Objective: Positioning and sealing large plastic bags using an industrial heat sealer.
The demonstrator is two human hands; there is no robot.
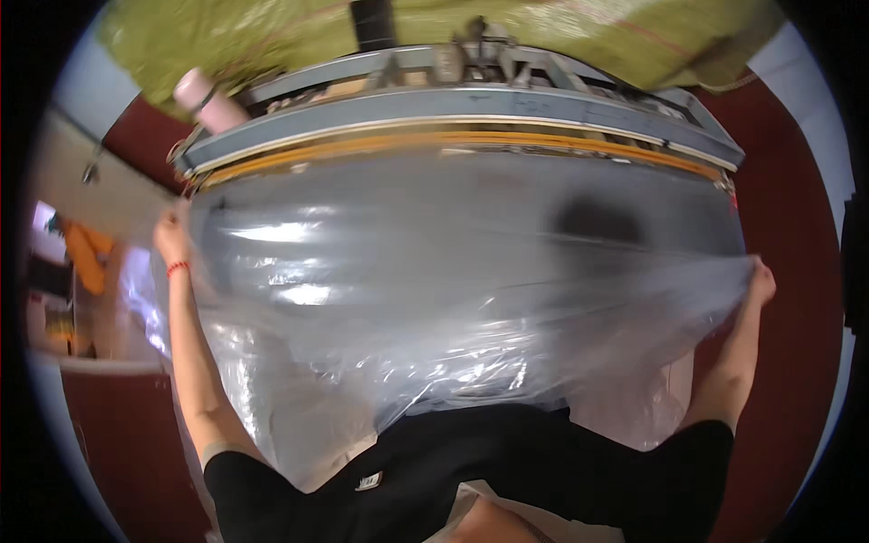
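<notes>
A wide, clear plastic sheet (434, 271) stretches between my two hands over a grey surface. My left hand (170, 237), with a red bracelet at its wrist, is closed on the sheet's left edge. Farther down on the right, my right hand (763, 281) grips the right edge, where the plastic is drawn into folds. Both arms are spread wide. The near part of the sheet hangs wrinkled and shiny against my black shirt (507, 434). What lies under the plastic shows only dimly.
Behind the sheet runs a long grey metal frame (453, 101) with an orange strip (380, 147) along it. A pink roll (210, 101) leans at the far left. Yellow-green sheeting (579, 36) covers the back. Dark red floor (797, 380) borders the right side.
</notes>
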